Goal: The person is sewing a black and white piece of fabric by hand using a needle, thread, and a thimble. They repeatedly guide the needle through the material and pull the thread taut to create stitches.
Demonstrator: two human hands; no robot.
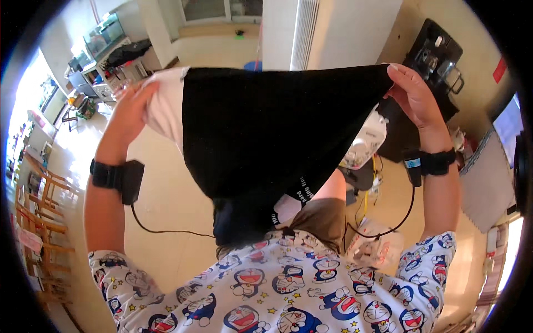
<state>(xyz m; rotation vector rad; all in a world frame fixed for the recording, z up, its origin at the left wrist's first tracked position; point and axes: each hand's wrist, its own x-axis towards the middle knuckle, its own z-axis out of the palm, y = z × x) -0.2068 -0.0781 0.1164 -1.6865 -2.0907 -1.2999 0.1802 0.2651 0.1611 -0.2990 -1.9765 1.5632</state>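
A black garment (277, 122) with a white section at its left end hangs stretched between my raised hands. My left hand (133, 108) is closed on the white part, its fingers partly behind the cloth. At the other top corner, my right hand (413, 94) pinches the black edge between thumb and fingers. The top edge runs nearly straight, and the cloth narrows downward toward my lap. White lettering and a pale patch (287, 208) show near its lower end. The cloth's exact kind is not clear from this side.
Black bands with cabled boxes (132, 180) sit on both my forearms. Wooden chairs (47, 194) line the left side, and a fish tank (105, 36) stands farther back. A white plastic bag (377, 244) lies right of my legs. A glass jug (452, 75) is at the far right.
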